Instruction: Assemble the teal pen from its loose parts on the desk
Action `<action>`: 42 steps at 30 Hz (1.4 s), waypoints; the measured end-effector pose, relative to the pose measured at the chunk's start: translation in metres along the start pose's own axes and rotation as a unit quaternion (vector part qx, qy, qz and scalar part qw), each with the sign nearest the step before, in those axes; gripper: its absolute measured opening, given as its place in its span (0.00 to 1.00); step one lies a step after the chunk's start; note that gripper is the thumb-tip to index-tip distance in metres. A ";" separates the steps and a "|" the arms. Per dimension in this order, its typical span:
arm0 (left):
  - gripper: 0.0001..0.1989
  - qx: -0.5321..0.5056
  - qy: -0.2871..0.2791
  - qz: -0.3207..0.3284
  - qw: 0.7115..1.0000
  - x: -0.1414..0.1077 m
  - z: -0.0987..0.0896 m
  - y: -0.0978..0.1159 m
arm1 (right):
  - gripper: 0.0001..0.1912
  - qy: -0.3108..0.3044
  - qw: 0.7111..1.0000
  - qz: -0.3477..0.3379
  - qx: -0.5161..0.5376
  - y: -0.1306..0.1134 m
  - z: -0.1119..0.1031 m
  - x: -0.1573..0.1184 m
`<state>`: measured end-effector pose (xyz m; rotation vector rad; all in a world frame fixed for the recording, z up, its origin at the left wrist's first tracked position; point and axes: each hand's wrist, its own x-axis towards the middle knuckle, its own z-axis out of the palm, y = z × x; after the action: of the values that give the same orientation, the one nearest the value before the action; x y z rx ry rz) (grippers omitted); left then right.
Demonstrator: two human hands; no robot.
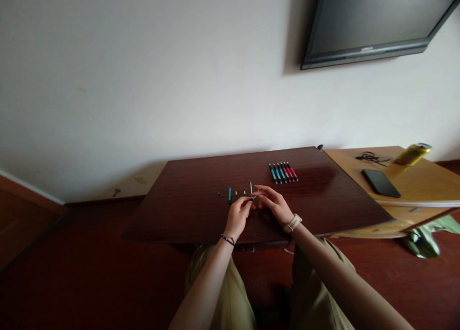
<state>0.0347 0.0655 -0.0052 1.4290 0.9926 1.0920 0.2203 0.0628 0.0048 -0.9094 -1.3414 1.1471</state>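
Observation:
My left hand is closed in a pinch on a small dark pen part, low over the dark wooden table. Against the same part the fingertips of my right hand come together, and the rest of its fingers partly hide it. Just beyond my fingers lies a thin pale rod. Left of it are two tiny whitish pieces, a teal pen barrel with a black end, and a tiny green piece. Several pens, some blue and some red with black ends, lie in a neat row behind my right hand.
The dark table stands against a white wall. To its right, a light wooden desk holds a black phone, a coiled black cable and a yellow can on its side. A television hangs above.

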 end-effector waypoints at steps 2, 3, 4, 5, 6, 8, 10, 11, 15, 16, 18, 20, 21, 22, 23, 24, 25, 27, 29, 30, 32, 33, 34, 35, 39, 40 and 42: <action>0.18 0.002 -0.001 -0.002 1.000 0.000 0.000 -0.001 | 0.23 0.004 1.000 0.009 -0.006 0.001 0.000 0.000; 0.18 0.003 -0.002 -0.003 1.000 0.000 0.000 -0.001 | 0.22 0.014 1.000 0.014 -0.011 0.001 0.000 0.001; 0.18 0.004 -0.003 -0.004 1.000 0.000 -0.001 -0.001 | 0.21 0.027 0.999 0.018 -0.017 0.001 -0.001 0.001; 0.18 0.004 -0.003 -0.004 1.000 0.000 -0.001 -0.002 | 0.20 0.038 0.999 0.020 -0.022 0.001 -0.001 0.001; 0.18 0.003 -0.002 -0.005 1.000 0.000 -0.001 -0.002 | 0.19 0.046 0.998 0.019 -0.026 0.001 -0.001 0.001; 0.18 0.002 -0.001 -0.005 1.000 0.000 0.000 -0.002 | 0.20 0.042 0.999 0.009 -0.021 -0.001 -0.001 0.000; 0.18 -0.001 0.000 -0.002 1.000 0.000 0.000 -0.002 | 0.22 0.016 1.000 0.000 -0.006 -0.002 0.000 -0.001; 0.18 -0.003 0.000 0.000 1.000 0.000 0.000 -0.002 | 0.23 0.003 1.000 -0.001 -0.002 -0.002 0.000 -0.001; 0.18 -0.004 0.000 0.001 1.000 0.000 0.000 0.000 | 0.21 0.013 1.000 0.014 -0.019 0.002 0.000 0.000; 0.18 -0.003 0.001 0.000 1.000 -0.001 0.000 0.000 | 0.20 0.024 0.999 0.015 -0.022 0.003 0.000 0.000; 0.18 0.001 0.000 -0.001 1.000 -0.001 0.000 0.001 | 0.19 0.036 0.999 0.014 -0.025 0.005 -0.001 0.001; 0.18 0.004 -0.002 -0.002 1.000 -0.001 0.000 0.001 | 0.19 0.031 0.999 0.006 -0.032 0.005 -0.001 0.001; 0.18 0.006 -0.003 -0.003 1.000 -0.001 0.000 0.001 | 0.19 0.024 0.999 0.004 -0.039 0.005 -0.001 0.001; 0.18 0.007 -0.004 -0.003 1.000 -0.001 0.000 0.001 | 0.18 0.018 0.999 0.003 -0.047 0.005 -0.001 0.002; 0.18 0.009 -0.005 -0.003 1.000 -0.001 0.000 0.001 | 0.17 0.013 0.998 0.003 -0.056 0.005 -0.001 0.002; 0.18 0.010 -0.006 -0.004 1.000 -0.001 0.000 0.001 | 0.17 0.010 0.998 0.003 -0.065 0.005 -0.001 0.002; 0.18 0.011 -0.007 -0.004 1.000 -0.001 0.000 0.001 | 0.16 0.009 0.997 0.004 -0.071 0.005 -0.001 0.002; 0.19 0.013 -0.007 -0.004 1.000 -0.001 0.000 0.001 | 0.16 0.007 0.997 0.002 -0.081 0.005 -0.001 0.002; 0.19 0.017 -0.007 -0.002 1.000 -0.001 0.000 0.002 | 0.16 0.004 0.996 0.000 -0.091 0.004 -0.001 0.002; 0.19 0.020 -0.007 -0.001 1.000 -0.001 0.000 0.002 | 0.16 0.002 0.995 -0.001 -0.098 0.004 0.000 0.002; 0.18 0.030 -0.006 0.002 1.000 -0.001 0.000 0.002 | 0.16 0.000 0.994 0.000 -0.112 0.004 0.001 0.002; 0.18 0.035 -0.006 0.003 0.999 -0.001 0.000 0.002 | 0.16 0.000 0.993 0.001 -0.119 0.004 0.001 0.002; 0.18 0.039 -0.005 0.004 0.999 -0.001 0.000 0.001 | 0.16 0.000 0.992 0.001 -0.124 0.004 0.001 0.002; 0.18 0.041 -0.005 0.005 0.999 -0.001 0.000 0.001 | 0.15 0.001 0.992 0.001 -0.127 0.004 0.001 0.002; 0.17 0.042 -0.001 0.013 0.999 0.000 -0.001 -0.001 | 0.15 -0.011 0.993 -0.008 -0.114 0.004 0.001 0.002; 0.18 0.042 -0.002 0.014 0.999 0.000 -0.001 -0.001 | 0.15 -0.018 0.994 -0.012 -0.111 0.004 0.000 0.002; 0.18 0.045 -0.006 0.014 0.999 -0.001 -0.002 -0.001 | 0.16 -0.022 0.993 -0.016 -0.115 0.004 0.000 0.002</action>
<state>0.0329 0.0652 -0.0061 1.5243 1.0257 1.0691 0.2199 0.0654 0.0009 -1.0277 -1.5409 1.0063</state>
